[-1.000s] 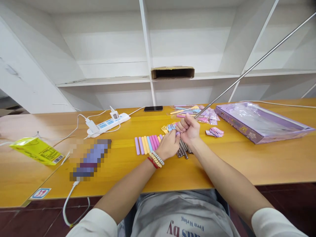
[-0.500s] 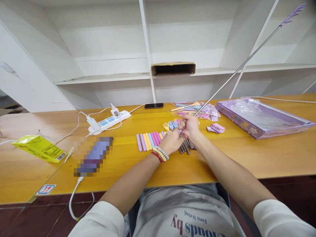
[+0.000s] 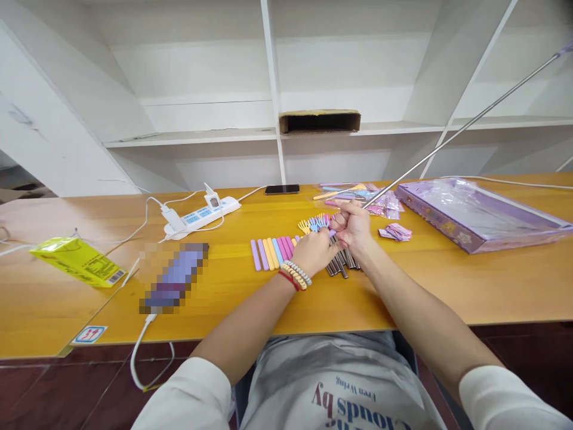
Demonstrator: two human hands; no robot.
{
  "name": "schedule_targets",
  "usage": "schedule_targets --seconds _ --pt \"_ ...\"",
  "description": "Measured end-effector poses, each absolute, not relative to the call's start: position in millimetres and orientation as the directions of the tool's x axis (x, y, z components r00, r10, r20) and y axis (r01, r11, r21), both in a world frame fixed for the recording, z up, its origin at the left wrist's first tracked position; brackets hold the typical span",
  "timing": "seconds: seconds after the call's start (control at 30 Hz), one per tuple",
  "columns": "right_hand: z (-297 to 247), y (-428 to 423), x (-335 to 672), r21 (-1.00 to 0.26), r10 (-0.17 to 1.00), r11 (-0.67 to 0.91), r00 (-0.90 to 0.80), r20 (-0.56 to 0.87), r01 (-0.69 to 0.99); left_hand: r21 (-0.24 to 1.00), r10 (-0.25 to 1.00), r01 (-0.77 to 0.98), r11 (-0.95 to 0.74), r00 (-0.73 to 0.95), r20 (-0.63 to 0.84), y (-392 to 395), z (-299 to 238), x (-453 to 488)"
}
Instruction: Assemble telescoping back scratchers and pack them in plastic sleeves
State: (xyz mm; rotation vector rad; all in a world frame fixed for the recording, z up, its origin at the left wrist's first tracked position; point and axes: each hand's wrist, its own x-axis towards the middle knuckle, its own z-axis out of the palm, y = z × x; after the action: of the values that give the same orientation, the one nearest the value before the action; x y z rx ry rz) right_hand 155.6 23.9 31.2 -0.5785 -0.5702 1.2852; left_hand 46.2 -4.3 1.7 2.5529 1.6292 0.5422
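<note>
A long back scratcher (image 3: 465, 126) with a thin metal rod slants up to the right from my hands. Its purple claw end is cut off by the right edge of the view. Closed round the lower rod is my right hand (image 3: 354, 227). My left hand (image 3: 316, 252) is closed on its purple handle end, which the fingers mostly hide. Beneath and beside the hands lie a row of coloured handles (image 3: 267, 254), several small claw heads (image 3: 312, 225) in yellow, blue and pink, and a bunch of metal rods (image 3: 341, 266).
Bagged back scratchers (image 3: 358, 196) and a stack of small cards (image 3: 396, 232) lie beyond my right hand. A purple box tray (image 3: 474, 243) holds clear plastic. On the left are a power strip (image 3: 203, 216), a blurred phone (image 3: 175, 278) and a yellow carton (image 3: 78, 261).
The rod has tipped lower to the right, and its claw has moved mostly out of view. Both hands keep their grip. The whole view has shifted slightly.
</note>
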Motion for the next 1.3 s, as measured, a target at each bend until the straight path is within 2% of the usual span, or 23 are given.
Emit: schedule_targets --seconds 0.13,0.27,0.5,0.6,0.73,0.9,1.03,1.17,1.3 --pt "19 28 157 -0.631 0.995 0.096 0.057 0.083 -0.769 0.275 0.921 0.883 -0.38 0.332 0.204 -2 3 39" --pt "16 26 156 -0.591 0.998 0.053 0.028 0.051 -0.805 0.252 0.932 0.904 -0.345 0.299 0.205 -2 2 34" --pt "12 24 151 -0.559 0.998 0.046 0.014 0.062 -0.828 0.18 0.88 0.87 -0.459 0.417 0.228 -3 -3 36" --pt "8 28 153 -0.598 0.996 0.082 0.044 0.078 -0.797 0.188 0.846 0.836 -0.516 0.463 0.264 -5 -6 40" --pt "9 30 157 -0.63 0.993 0.113 0.099 0.058 -0.768 0.279 0.837 0.796 -0.537 0.463 0.292 -10 -8 46" --pt "11 29 152 -0.644 0.997 0.054 0.076 -0.006 -0.763 0.355 0.879 0.804 -0.477 0.431 0.205 -8 -9 45" --pt "18 28 146 -0.687 0.988 0.058 0.14 -0.064 -0.725 0.317 0.886 0.828 -0.463 0.419 0.2 -4 -7 45" --pt "28 25 147 -0.703 0.975 0.112 0.215 -0.06 -0.702 0.251 0.889 0.86 -0.445 0.391 0.237 -5 -1 50" --pt "33 25 150 -0.711 0.971 0.12 0.232 -0.062 -0.693 0.247 0.894 0.866 -0.434 0.381 0.236 -7 3 53"
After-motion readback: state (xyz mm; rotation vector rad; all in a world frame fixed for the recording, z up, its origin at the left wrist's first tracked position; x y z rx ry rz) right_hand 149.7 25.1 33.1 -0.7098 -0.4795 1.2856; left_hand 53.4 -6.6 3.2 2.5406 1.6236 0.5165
